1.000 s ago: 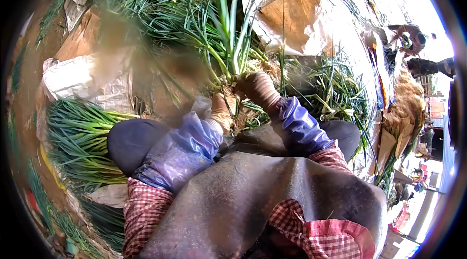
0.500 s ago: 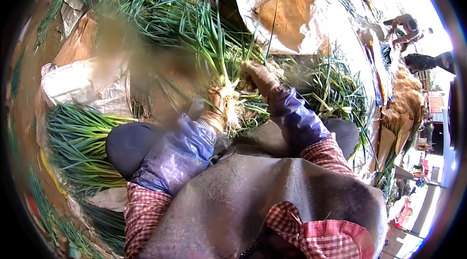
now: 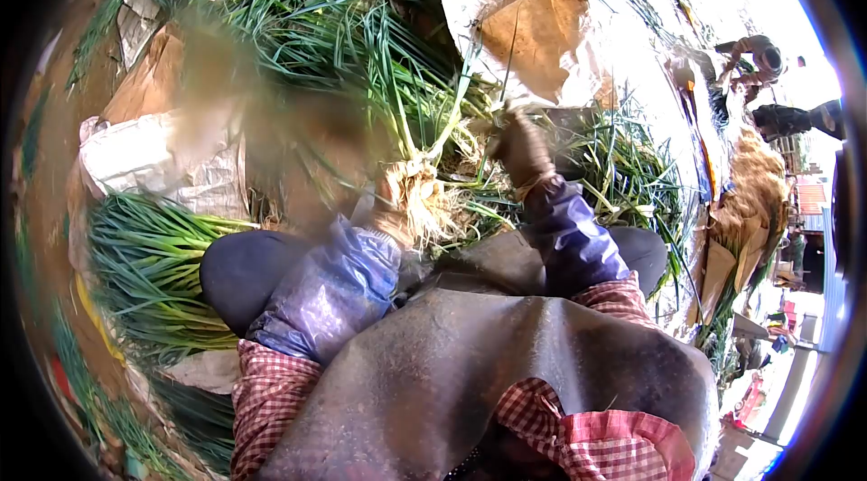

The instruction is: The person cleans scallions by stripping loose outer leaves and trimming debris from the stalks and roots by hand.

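Observation:
My left hand [image 3: 395, 207], in a tan glove, is closed around the root end of a small bunch of green onions [image 3: 421, 156]. Their pale, stringy roots [image 3: 432, 210] spread out beside the fingers, and the green leaves point away from me. To the right, my right hand [image 3: 526, 151], also gloved and somewhat blurred, has its fingers curled above loose leaf scraps [image 3: 483, 133]. Whatever sits between those fingers is too smeared to make out. A large heap of green onions [image 3: 307, 11] lies beyond both hands.
Beside my left knee lies a bundle of green onions [image 3: 153, 264]. Leafy trimmings [image 3: 623, 160] are piled at the right. A torn paper sack [image 3: 533, 29] lies ahead, and a white sack [image 3: 163, 160] at the left. Another person [image 3: 759, 56] bends over at the far right.
My right hand has moved right, away from the bunch, and turned. The bunch in my left hand has tilted slightly, with one stalk now leaning right.

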`<control>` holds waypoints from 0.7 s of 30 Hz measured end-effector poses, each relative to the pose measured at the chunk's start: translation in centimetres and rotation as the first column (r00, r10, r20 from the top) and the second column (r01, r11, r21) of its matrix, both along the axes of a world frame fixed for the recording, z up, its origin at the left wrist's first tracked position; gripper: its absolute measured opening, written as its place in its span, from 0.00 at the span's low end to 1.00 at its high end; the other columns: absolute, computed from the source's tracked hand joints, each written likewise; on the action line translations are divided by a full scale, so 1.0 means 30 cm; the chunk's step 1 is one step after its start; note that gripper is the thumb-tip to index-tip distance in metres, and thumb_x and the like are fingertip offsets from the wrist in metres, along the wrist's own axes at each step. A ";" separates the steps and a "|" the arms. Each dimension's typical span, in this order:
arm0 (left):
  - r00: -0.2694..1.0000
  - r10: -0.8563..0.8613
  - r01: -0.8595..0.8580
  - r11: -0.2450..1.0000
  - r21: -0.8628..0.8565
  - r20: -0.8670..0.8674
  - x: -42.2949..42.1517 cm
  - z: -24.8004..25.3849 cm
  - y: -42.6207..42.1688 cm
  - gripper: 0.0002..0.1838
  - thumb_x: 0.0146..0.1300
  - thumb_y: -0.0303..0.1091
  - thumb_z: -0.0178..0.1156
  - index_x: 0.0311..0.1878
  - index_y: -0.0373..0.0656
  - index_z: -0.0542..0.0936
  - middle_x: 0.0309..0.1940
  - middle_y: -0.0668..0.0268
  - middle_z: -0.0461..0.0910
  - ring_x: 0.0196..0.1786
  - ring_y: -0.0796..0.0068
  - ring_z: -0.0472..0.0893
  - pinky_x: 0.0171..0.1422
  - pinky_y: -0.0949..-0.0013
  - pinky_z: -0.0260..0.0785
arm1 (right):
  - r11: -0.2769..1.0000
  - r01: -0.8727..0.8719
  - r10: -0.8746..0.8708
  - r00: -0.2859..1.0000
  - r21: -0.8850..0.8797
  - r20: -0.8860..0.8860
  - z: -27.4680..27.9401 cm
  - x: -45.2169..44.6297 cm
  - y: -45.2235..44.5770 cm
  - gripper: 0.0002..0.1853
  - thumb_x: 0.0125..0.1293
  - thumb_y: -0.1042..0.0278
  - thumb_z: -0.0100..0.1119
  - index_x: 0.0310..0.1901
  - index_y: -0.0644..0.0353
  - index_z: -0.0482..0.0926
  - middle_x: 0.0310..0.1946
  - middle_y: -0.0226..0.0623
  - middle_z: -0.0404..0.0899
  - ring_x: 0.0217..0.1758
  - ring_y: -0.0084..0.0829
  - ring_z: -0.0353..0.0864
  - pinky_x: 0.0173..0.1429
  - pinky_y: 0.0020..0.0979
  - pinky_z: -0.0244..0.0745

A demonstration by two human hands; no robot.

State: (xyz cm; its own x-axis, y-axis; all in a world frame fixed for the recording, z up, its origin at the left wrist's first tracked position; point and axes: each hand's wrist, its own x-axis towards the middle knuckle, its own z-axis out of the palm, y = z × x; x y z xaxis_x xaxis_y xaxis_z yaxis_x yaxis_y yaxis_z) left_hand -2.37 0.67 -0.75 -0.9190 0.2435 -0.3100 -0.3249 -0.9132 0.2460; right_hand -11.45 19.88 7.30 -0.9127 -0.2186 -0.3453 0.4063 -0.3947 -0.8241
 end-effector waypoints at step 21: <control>0.994 -0.029 0.042 0.991 -0.129 0.101 0.016 0.148 0.042 0.09 0.61 0.32 0.56 0.41 0.38 0.73 0.24 0.67 0.73 0.23 0.75 0.73 0.26 0.75 0.68 | 0.852 -0.337 0.343 0.937 0.401 0.057 -0.048 0.069 -0.101 0.05 0.55 0.78 0.50 0.31 0.69 0.76 0.23 0.39 0.78 0.16 0.29 0.75 0.21 0.26 0.73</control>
State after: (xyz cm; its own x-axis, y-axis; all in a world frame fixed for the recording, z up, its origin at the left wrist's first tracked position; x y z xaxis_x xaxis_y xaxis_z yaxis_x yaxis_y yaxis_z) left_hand -1.88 1.93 3.67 -0.8737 0.2269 -0.4304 -0.3853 -0.8629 0.3271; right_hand -9.39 16.84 5.85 -0.8128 -0.3630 -0.4556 0.4402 0.1294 -0.8885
